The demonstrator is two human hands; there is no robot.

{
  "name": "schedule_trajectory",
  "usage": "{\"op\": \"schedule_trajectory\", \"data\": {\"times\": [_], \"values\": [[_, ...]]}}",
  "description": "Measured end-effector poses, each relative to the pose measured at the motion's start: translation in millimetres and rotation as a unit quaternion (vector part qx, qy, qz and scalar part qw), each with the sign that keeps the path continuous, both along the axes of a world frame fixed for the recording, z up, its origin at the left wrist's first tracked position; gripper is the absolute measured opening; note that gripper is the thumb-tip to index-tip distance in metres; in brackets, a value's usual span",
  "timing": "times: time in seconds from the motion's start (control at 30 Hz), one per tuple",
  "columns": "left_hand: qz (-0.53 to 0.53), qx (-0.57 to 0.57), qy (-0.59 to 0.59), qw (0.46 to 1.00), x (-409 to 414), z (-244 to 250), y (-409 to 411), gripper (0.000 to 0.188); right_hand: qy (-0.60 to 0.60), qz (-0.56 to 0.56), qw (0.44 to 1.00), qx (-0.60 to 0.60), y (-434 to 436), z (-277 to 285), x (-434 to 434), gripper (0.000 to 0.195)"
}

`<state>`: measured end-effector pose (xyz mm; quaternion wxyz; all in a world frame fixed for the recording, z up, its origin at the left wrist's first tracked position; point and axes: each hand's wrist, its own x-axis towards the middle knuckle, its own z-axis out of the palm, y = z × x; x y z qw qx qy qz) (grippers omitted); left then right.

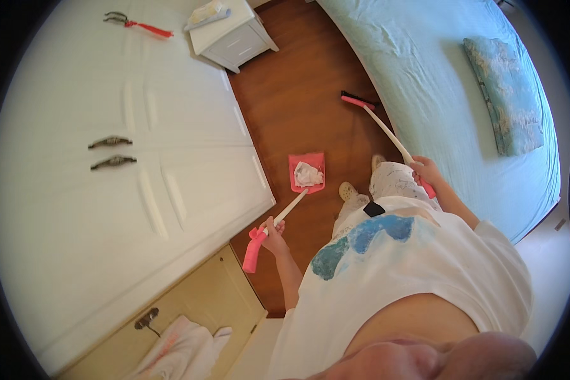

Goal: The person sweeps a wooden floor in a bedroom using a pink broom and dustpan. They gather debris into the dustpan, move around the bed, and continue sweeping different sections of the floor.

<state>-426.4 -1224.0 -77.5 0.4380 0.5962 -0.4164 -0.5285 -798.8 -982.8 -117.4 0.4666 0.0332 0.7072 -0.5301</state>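
Note:
My left hand grips the white handle of a long-handled pink dustpan near its pink end grip. The pan rests on the wooden floor in front of my feet, and crumpled white paper or tissue lies in it. Beside the bed, my right hand is closed around the upper handle of a broom, where the white stick meets its pink grip. The pink head with black bristles is down at the floor, close to the bed's edge, apart from the dustpan.
A white wardrobe with dark metal handles and a red tassel lines the left. A white nightstand stands beyond it. The bed, with a patterned pillow, borders the right. A white cloth hangs on a cream door.

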Motion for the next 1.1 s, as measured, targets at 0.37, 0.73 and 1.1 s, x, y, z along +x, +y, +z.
{"op": "schedule_trajectory", "data": {"times": [0.37,0.73,1.1], "values": [[0.093,0.026,0.019,0.995,-18,55,-1,0.020,0.031,0.140,0.989,0.041,-55,61,-43,0.038],[0.114,0.089,-0.018,0.989,-90,129,-47,0.021,-0.017,0.216,0.971,0.103,-150,111,-102,0.033],[0.073,0.096,-0.077,0.990,-173,117,-108,0.016,-0.086,0.225,0.963,0.120,-191,109,-167,0.037]]}}
